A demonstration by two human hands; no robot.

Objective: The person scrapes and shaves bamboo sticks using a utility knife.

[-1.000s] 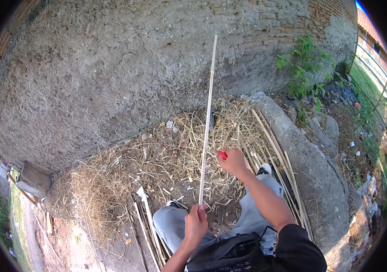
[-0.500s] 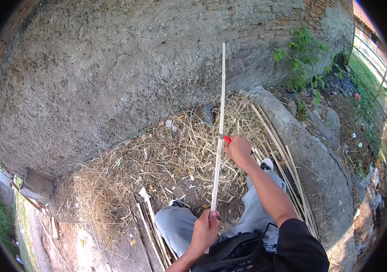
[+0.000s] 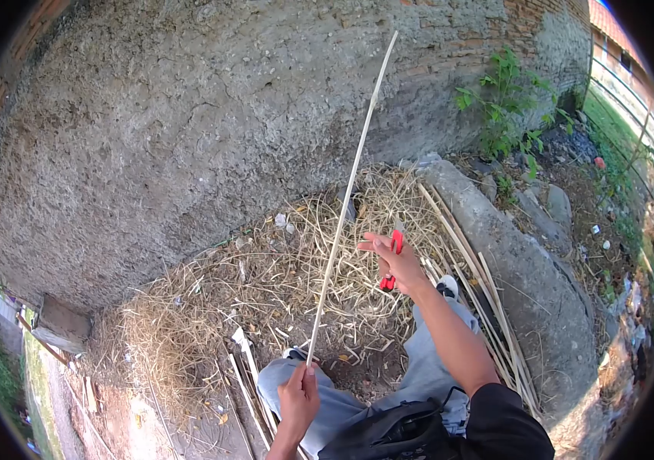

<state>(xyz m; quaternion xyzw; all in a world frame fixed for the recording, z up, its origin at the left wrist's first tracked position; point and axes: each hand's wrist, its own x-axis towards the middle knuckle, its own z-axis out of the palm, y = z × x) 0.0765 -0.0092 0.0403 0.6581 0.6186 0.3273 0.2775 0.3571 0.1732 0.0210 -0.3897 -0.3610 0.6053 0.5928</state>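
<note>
My left hand [image 3: 298,396] is closed around the lower end of a long, thin bamboo strip [image 3: 348,199]. The strip slants up and to the right, its far tip standing in front of the wall. To the right of the strip and apart from it, my right hand [image 3: 402,268] holds a red-handled knife [image 3: 397,242] against the palm, with the short blade pointing up. Two fingers of that hand stretch toward the strip. Part of the knife's handle is hidden behind the fingers.
Pale shavings [image 3: 166,337] cover the ground before my feet. Several bamboo strips [image 3: 495,314] lie by my right leg, and more strips [image 3: 249,383] by my left. A rough wall [image 3: 189,138] rises ahead. A stone ledge [image 3: 534,307] and a green plant [image 3: 507,100] are at right.
The knife has come off the strip as my right hand turned and its fingers spread. My left hand has moved left and down, tilting the strip to the right.
</note>
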